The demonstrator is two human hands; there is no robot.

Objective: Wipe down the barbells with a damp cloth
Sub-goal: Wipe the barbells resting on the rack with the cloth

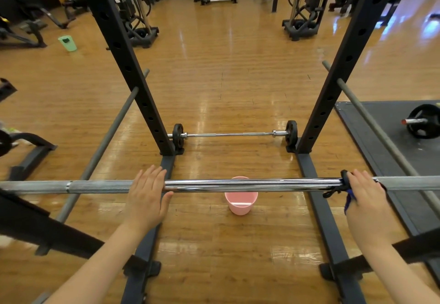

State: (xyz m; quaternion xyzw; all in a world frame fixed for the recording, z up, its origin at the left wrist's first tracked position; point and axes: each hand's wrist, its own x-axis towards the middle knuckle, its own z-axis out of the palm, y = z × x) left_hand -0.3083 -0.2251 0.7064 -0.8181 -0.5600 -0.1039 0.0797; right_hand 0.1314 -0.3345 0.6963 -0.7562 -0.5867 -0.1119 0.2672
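Closest to me, at about waist height, a long steel barbell runs straight across the view from edge to edge, resting in a black squat rack; I have both bare hands on it. My left hand lies flat over the bar with fingers straight and the thumb tucked beneath, steadying rather than clutching; my right hand presses a dark cloth against the bar, the fabric bunched round the steel and a blue edge hanging below my palm; how tightly those fingers curl I cannot tell, but the cloth is plainly held there.

Between my hands the smooth middle of the bar gleams; I judge this stretch may be wiped already, though wetness cannot be told from ordinary shine; the duller knurled lengths outside each hand look untouched.

Just beyond and below the bar a pink bucket stands on the wooden floor; its contents are hidden.

Farther off, between the rack's uprights, a second barbell lies on the floor with a small plate at each end; by my reckoning it has yet to be cleaned; to the right, on a dark mat, the loaded end of a third bar shows; it too remains.

Far left, a green bucket stands near distant machines.
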